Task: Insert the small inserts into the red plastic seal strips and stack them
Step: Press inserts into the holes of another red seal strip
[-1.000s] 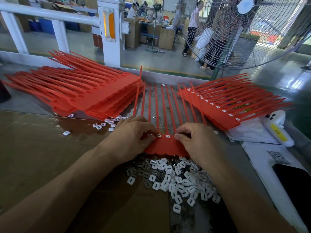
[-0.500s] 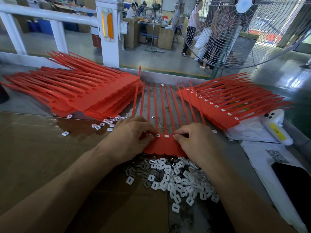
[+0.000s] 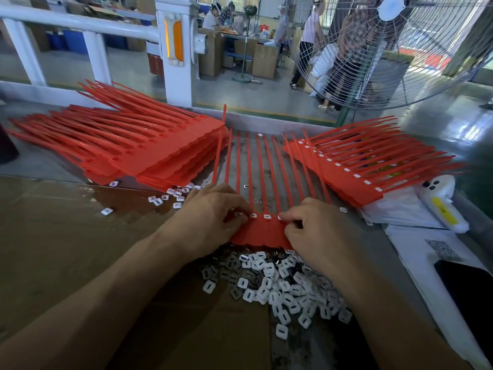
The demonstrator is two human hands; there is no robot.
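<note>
Both forearms reach in from the near edge and meet over one red seal strip sheet (image 3: pixel 262 233) lying flat on the bench, its thin tails fanned away toward the railing. The left hand (image 3: pixel 210 217) lies knuckles up on the sheet's left end, fingers curled down with the tips pressing at the row of white inserts (image 3: pixel 266 216) seated along the band. The right hand (image 3: pixel 317 231) sits close beside it on the right end, fingers bent and pinching at the next slot; whether an insert is between the fingertips I cannot tell. A loose heap of inserts (image 3: pixel 277 284) lies just in front of the sheet, between the wrists. An unfilled stack (image 3: pixel 138 145) sits to the left, a filled stack (image 3: pixel 368 166) to the right.
</note>
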